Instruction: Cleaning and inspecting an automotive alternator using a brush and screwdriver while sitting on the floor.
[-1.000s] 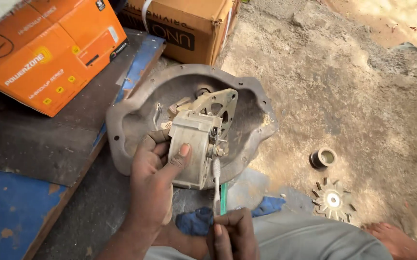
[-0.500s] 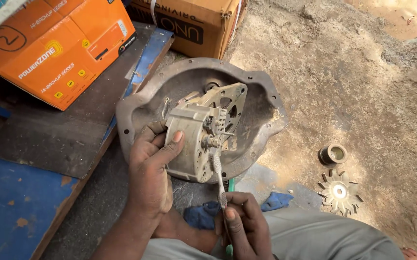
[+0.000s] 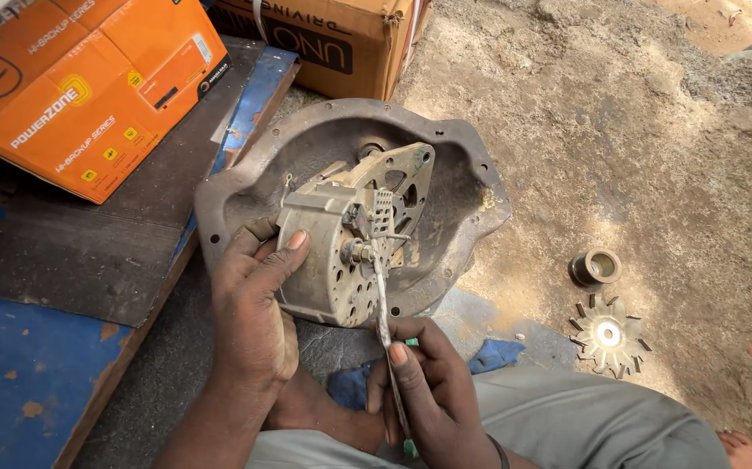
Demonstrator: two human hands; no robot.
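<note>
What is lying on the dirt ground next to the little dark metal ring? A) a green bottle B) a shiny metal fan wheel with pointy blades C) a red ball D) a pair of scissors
B: a shiny metal fan wheel with pointy blades lies on the dirt ground just below the little dark metal ring, to the right of the person's hands.

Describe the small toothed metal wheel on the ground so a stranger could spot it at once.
Start at the big grey dished metal housing, then look right across the sandy ground. Below a short dark metal ring lies the flat star-shaped fan wheel, alone in having radiating blades.
</note>
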